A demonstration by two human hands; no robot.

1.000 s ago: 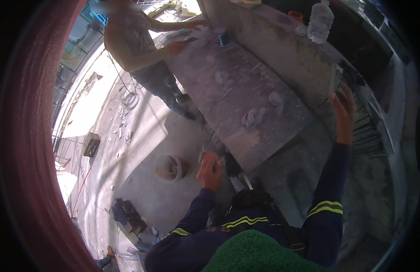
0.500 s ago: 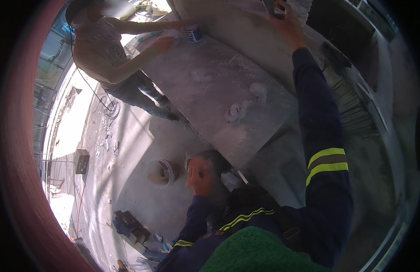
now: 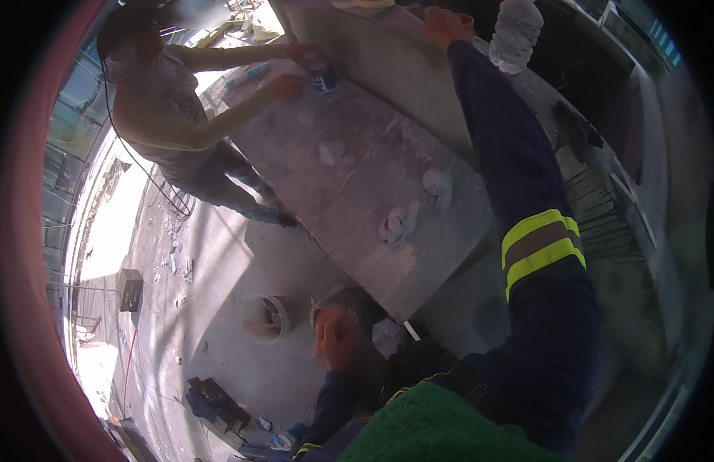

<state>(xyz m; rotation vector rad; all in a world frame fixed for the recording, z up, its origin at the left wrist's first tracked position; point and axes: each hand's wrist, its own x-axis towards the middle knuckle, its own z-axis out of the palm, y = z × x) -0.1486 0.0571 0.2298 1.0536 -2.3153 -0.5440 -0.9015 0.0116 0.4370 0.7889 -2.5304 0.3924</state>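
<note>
My right arm stretches to the top of the view, where my right hand (image 3: 444, 28) has its fingers curled beside a round orange-rimmed object (image 3: 466, 23); what they grip, if anything, is unclear. Low in the middle, my left hand (image 3: 337, 339) is closed near my body, in front of a dark rounded shape; its contents are hidden. A large dusty grey board (image 3: 364, 177) lies between me and a co-worker, with crumpled pale lumps (image 3: 395, 225) on it. The co-worker's hands (image 3: 287, 86) are at a blue can (image 3: 323, 79) on its far end.
A clear plastic bottle (image 3: 515, 37) stands right of my right hand. Left of my left hand, a pale bucket (image 3: 265, 319) sits on the dusty floor. Dark boxes (image 3: 217, 402) lie lower left, another box (image 3: 130, 289) farther left. A cable (image 3: 153, 179) hangs behind the co-worker.
My right hand has moved left; the dark grey object it held no longer shows in it. The bottle and orange-rimmed object have come into view. My left hand stays closed.
</note>
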